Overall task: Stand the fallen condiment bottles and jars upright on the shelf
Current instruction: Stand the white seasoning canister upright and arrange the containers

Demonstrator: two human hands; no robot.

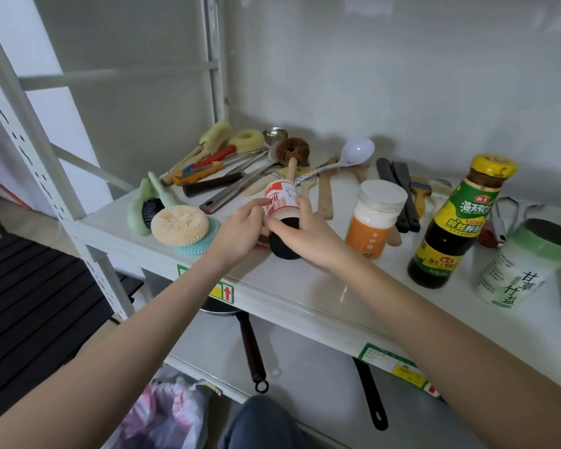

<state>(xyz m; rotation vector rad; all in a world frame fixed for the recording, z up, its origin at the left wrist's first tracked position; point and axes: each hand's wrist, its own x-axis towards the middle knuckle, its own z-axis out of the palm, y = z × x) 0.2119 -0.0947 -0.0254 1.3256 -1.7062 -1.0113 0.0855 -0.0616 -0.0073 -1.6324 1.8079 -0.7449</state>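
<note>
A small jar with a red-and-white label [280, 200] and a black cap toward me lies tilted on the white shelf [305, 286]. My left hand [240, 233] grips its left side and my right hand [305, 234] holds its right side near the cap. To the right stand an orange-labelled jar with a white lid [374, 217], a dark sauce bottle with a yellow cap [457, 222] and a green-lidded white salt canister [522, 264], all upright.
Brushes, ladles, spatulas and knives [240, 166] lie piled at the back of the shelf. Scrub pads [182, 226] sit at the front left. Pan handles [251, 348] hang below the shelf. The shelf's upright post [30, 134] stands at left.
</note>
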